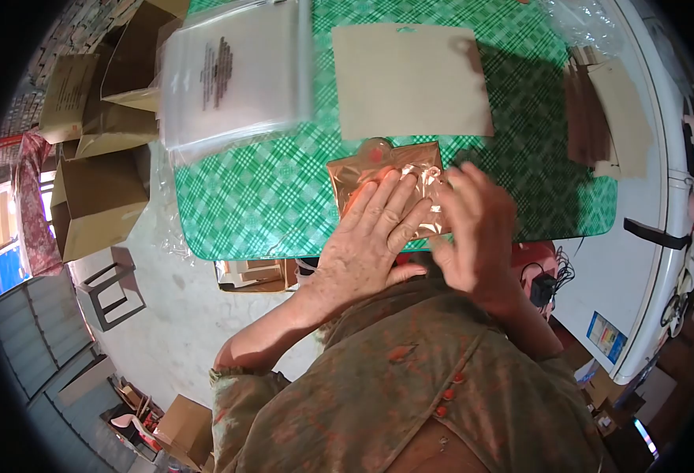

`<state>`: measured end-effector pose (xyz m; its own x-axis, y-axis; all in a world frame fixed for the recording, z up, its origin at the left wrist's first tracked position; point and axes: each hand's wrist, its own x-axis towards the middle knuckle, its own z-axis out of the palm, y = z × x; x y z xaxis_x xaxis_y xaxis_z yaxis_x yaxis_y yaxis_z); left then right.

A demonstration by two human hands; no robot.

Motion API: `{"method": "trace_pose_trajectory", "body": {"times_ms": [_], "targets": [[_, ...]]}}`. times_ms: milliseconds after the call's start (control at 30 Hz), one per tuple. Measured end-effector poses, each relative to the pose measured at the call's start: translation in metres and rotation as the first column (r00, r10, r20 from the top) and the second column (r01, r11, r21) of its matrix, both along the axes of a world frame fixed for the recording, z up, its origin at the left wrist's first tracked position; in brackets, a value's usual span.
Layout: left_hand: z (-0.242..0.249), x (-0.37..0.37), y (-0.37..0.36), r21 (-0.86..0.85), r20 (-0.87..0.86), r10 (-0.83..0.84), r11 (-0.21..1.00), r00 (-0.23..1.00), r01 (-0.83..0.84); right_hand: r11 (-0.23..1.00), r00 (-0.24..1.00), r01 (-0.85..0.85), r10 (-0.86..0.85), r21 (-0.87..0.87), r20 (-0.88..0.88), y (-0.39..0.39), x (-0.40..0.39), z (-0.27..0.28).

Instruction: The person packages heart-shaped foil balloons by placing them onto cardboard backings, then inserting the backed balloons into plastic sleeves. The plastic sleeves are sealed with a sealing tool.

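Note:
My left hand (374,229) lies flat, fingers stretched, on a shiny copper-coloured plastic-wrapped packet (345,175). Something orange shows under the wrap beside its fingers. At the right edge of the packet, my right hand (479,229) is slightly blurred, its fingers bent and its thumb apart from them; nothing is visible between them. A small round translucent object (375,150) sits at the packet's top edge. Just beyond lies a flat beige sheet (410,83) with a small cut-out at its far edge.
A stack of clear plastic bags (244,79) lies on the green checked tablecloth (244,197). Brown cardboard pieces (619,118) are at the right, beside a white appliance (639,47). Open cardboard boxes (98,193) stand on the left. A grey frame (110,288) is on the floor.

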<state>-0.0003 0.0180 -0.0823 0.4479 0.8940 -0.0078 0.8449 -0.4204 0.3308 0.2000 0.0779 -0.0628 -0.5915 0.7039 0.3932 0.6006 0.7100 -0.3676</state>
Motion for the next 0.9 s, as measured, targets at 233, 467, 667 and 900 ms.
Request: {"method": "trace_pose_trajectory", "body": {"times_ms": [233, 467, 667, 900], "targets": [[-0.004, -0.001, -0.001, 0.012, 0.029, 0.008, 1.0, 1.0, -0.009, 0.982, 0.933, -0.05, 0.112, -0.184, 0.341, 0.009, 0.006, -0.007], [-0.005, -0.002, -0.002, 0.024, 0.06, -0.014, 1.0, 0.998, 0.013, 0.975, 0.966, -0.216, 0.207, 0.042, 0.153, 0.045, -0.008, -0.003], [-0.008, -0.004, -0.005, 0.034, 0.047, -0.018, 0.999, 0.999, 0.017, 0.945, 0.944, -0.318, 0.323, -0.075, 0.07, 0.056, -0.033, 0.001], [-0.009, -0.003, -0.007, 0.067, 0.029, -0.022, 0.998, 0.999, 0.02, 0.958, 0.928, -0.278, 0.286, -0.067, 0.238, 0.065, -0.043, 0.006]]}}
